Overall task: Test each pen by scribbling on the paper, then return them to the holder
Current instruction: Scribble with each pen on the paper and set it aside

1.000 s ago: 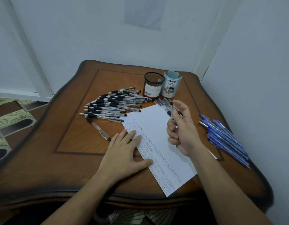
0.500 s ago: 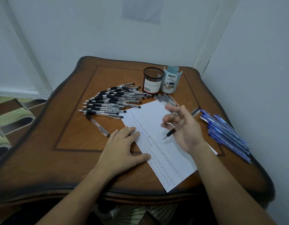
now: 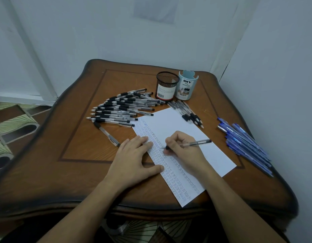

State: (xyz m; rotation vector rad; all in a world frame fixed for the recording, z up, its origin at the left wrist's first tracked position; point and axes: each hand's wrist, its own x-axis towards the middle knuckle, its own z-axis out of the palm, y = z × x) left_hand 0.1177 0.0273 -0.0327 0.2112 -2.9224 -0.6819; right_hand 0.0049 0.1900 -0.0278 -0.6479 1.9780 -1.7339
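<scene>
A white sheet of paper (image 3: 200, 137) lies on the wooden table (image 3: 78, 151), its left strip filled with rows of small scribbles. My right hand (image 3: 183, 148) grips a clear black-tipped pen (image 3: 197, 143) in a writing hold, tip down on the paper at the scribbled rows. My left hand (image 3: 134, 160) lies flat with spread fingers on the sheet's left edge. A black mesh holder (image 3: 166, 86) and a pale blue holder (image 3: 186, 87) stand at the back.
Several black pens (image 3: 120, 109) lie in a heap left of the holders, one more (image 3: 108, 135) apart nearer me. A small bunch (image 3: 188, 113) lies by the sheet's top edge. Several blue pens (image 3: 246, 144) lie along the right side near the wall.
My right hand turned the pen round from a loose hold above the sheet and came down left, setting the tip on the paper. The left hand stayed put.
</scene>
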